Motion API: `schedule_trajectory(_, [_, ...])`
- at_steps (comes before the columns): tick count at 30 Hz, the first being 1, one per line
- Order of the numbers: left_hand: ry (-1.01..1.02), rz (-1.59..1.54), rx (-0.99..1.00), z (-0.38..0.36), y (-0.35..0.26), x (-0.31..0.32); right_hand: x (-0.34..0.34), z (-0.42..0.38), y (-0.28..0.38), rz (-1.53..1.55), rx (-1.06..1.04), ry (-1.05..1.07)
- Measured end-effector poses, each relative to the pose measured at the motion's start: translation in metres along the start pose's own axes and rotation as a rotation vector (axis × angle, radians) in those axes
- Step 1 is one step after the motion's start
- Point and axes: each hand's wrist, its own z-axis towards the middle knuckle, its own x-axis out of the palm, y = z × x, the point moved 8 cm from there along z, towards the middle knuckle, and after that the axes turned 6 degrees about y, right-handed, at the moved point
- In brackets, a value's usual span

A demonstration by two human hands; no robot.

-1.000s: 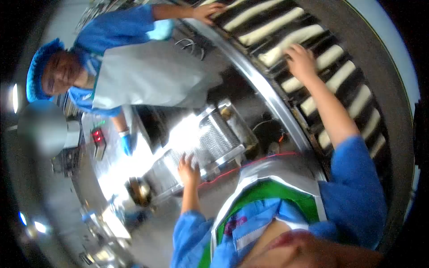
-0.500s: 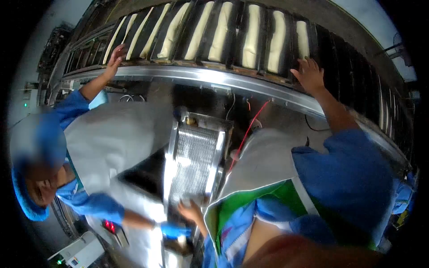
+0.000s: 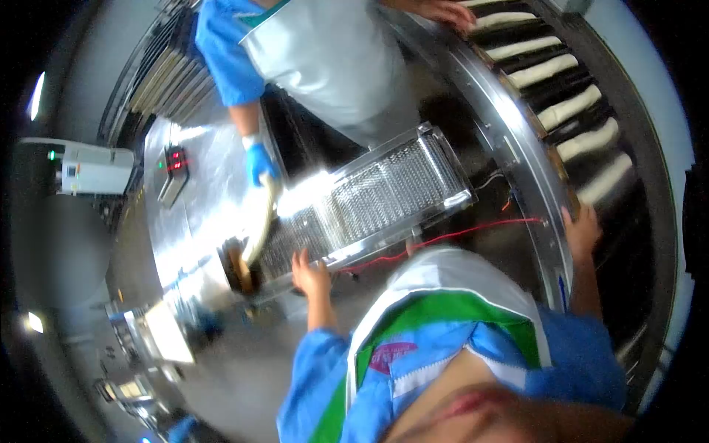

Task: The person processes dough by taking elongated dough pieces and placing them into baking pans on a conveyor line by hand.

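Note:
My left hand (image 3: 312,275) is beside the near side of a metal mesh conveyor (image 3: 391,188), fingers spread and nothing in them. My right hand (image 3: 583,230) rests at the edge of a row of dark baking trays (image 3: 561,127), near the closest dough strip (image 3: 607,179); its fingers look extended, with the tips partly hidden. Long pale dough strips (image 3: 586,103) lie in the trays, one in each. At the conveyor's left end, a co-worker's blue-gloved hand (image 3: 260,164) holds another long dough piece (image 3: 260,221).
Opposite me stands a co-worker in a white apron (image 3: 332,63), one bare hand (image 3: 447,13) at the trays. A steel table (image 3: 199,214) carries a red digital display (image 3: 175,160). A metal rail (image 3: 509,111) borders the trays. A red cord (image 3: 458,235) runs beside the conveyor.
My view has swung left, so the trays now sit at the right. My right hand has come down to the tray edge. The co-worker's gloved hand now lifts a dough piece off the conveyor end.

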Motion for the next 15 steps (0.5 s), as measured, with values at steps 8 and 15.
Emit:
schedule_trajectory(8, [0.024,0.051,-0.423,-0.187,0.118,0.043,0.010,0.007,0.039,-0.104,-0.114,0.092])
schedule_trajectory(15, [0.121,-0.044,-0.781,-0.307,0.181,0.047,0.025,0.040,0.065,-0.117,-0.194,0.130])
